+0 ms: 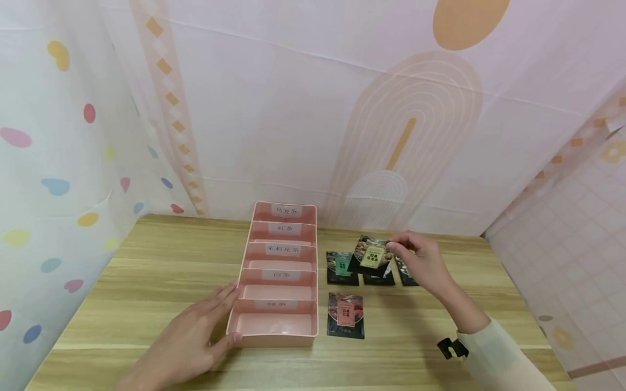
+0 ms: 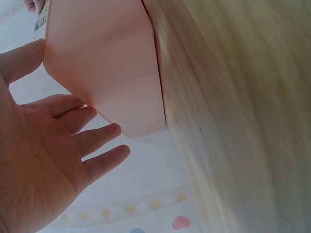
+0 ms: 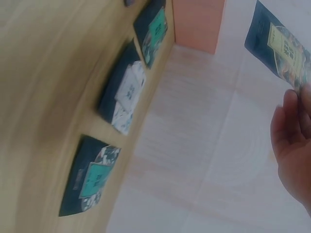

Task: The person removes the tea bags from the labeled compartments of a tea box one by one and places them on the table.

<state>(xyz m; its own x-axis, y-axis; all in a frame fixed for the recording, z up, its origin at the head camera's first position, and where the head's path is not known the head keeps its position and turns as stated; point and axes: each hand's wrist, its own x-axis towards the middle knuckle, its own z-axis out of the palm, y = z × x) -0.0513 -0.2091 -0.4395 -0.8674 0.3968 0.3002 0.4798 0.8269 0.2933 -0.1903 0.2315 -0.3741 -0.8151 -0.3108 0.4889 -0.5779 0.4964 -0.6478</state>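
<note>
A pink box (image 1: 274, 341) with several labelled compartments stands on the table. My left hand (image 1: 195, 328) rests against its left side near the front, fingers extended; the left wrist view shows the fingertips right at the edge of the box wall (image 2: 104, 58). Between thumb and fingertips my right hand (image 1: 423, 260) pinches a dark tea packet (image 1: 370, 257) with a yellow label. This tea packet (image 3: 279, 46) is raised above the table, to the right of the box. It overlaps a green-labelled packet (image 1: 339, 267) and a white-labelled packet (image 1: 382, 280) in the head view.
A red-labelled packet (image 1: 346, 316) lies alone in front of the row. At the row's right end, a teal-labelled packet (image 3: 92, 179) is partly behind my right hand in the head view. Patterned cloth (image 1: 274, 108) hangs along the table's back edge and both sides.
</note>
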